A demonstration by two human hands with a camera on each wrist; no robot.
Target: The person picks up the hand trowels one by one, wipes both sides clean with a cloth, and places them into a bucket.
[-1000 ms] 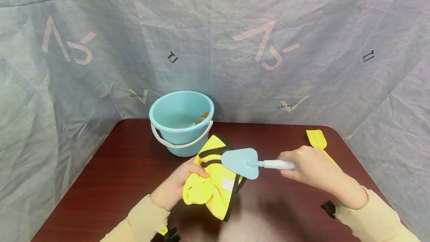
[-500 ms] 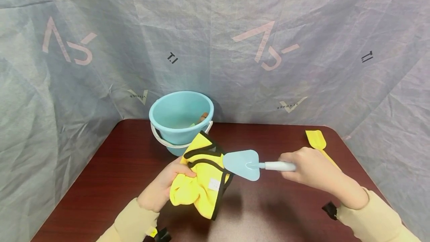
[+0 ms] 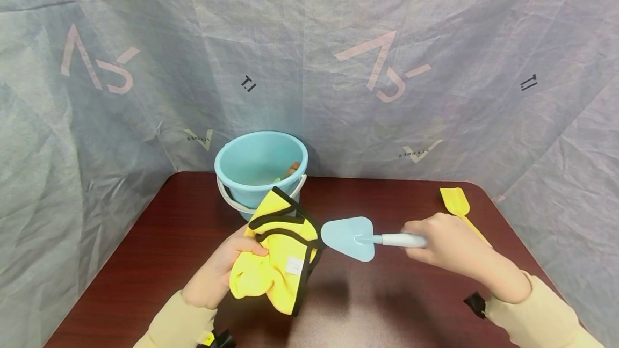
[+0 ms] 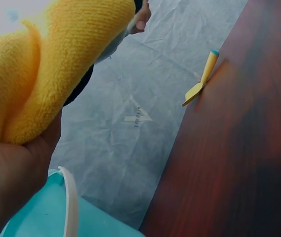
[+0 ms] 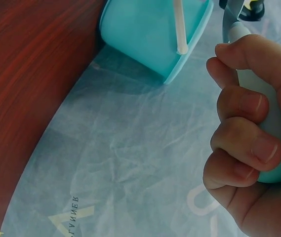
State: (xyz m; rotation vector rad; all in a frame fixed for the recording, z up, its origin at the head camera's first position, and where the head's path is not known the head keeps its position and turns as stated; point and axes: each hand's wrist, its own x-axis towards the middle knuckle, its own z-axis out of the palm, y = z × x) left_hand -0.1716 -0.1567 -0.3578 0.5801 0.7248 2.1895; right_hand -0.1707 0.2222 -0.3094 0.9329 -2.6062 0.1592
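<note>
My left hand (image 3: 217, 265) grips a bunched yellow cloth (image 3: 278, 254) with black trim and a white label, held up in front of the bucket. The cloth's fuzzy folds (image 4: 76, 54) fill the upper left of the left wrist view. In my right hand (image 3: 442, 240) is a trowel (image 3: 349, 236) with a light blue blade and a white handle. My right fingers wrap round its handle, as the right wrist view shows. The blade points left, its tip right at the cloth's black edge. Behind the cloth stands a light blue bucket (image 3: 251, 196), partly covered by it.
A brown item (image 3: 293, 168) and a bit of green show inside the bucket, whose white handle hangs down in front. At the back right of the dark red table (image 3: 164, 240) lies a yellow toy shovel (image 3: 455, 203). Grey fabric (image 3: 309, 101) hangs behind.
My left hand has moved left with the cloth, away from over the trowel's side, so the blade now overlaps it only at the tip. My right hand and trowel have barely moved.
</note>
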